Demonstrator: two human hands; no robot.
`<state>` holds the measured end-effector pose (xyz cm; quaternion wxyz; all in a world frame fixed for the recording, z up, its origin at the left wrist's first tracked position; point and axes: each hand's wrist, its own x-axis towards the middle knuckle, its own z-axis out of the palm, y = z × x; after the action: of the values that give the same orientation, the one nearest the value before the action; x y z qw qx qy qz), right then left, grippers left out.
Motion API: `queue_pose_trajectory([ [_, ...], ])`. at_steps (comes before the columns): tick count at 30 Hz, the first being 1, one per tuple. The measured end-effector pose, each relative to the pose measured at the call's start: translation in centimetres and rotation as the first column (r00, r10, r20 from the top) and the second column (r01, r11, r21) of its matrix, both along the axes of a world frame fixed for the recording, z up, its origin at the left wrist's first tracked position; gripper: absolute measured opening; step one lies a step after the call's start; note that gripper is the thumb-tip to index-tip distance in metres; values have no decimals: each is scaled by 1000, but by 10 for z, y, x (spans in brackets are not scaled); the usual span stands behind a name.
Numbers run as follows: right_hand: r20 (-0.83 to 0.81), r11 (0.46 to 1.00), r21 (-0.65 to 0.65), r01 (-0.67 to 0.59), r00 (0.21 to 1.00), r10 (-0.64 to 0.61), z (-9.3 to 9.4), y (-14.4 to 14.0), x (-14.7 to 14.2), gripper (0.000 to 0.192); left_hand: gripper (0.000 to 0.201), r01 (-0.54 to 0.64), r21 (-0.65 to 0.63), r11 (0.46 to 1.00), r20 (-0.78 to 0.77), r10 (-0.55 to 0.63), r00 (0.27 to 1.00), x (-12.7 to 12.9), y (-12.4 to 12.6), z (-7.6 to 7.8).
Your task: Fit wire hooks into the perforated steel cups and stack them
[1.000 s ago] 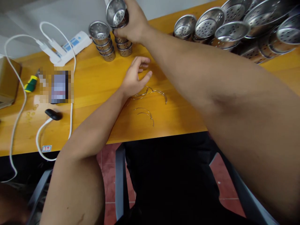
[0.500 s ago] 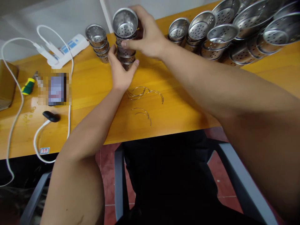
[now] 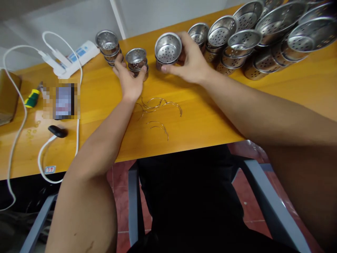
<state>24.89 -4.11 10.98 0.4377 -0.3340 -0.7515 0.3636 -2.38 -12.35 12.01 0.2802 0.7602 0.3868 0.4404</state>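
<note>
The right hand (image 3: 193,63) is closed on a perforated metal cup (image 3: 168,49), thumb at its near side and fingers at its right, between a short stack (image 3: 136,58) and the cup rows (image 3: 222,33) along the table's (image 3: 200,116) far edge. The left hand (image 3: 131,82) is spread wide about the short stack's near side; firm contact cannot be confirmed.

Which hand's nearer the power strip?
Left. The left hand is right of the power strip, at a short cup stack; the right hand is farther right, holding metal cups.
</note>
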Motion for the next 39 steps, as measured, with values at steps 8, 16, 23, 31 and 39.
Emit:
queue_pose_trajectory([
  [8,81,993,-11,119,990,-117,-22,1,8,80,90,-21,-55,998,122,28,992,7,74,-68],
  [16,296,997,-45,55,954,-39,-16,-24,-8,113,123,38,81,996,101,-46,994,15,102,-103],
  [23,304,999,32,29,952,-37,-21,-14,9,107,106,-146,-35,989,230,151,961,7,114,-97],
  [31,295,996,-85,29,956,-3,-23,-10,19,103,104,-156,-86,984,184,170,968,-2,125,-108],
  [39,326,994,-70,88,944,-61,29,-29,42,35,83,198,-336,921,302,-94,949,-17,116,-100],
])
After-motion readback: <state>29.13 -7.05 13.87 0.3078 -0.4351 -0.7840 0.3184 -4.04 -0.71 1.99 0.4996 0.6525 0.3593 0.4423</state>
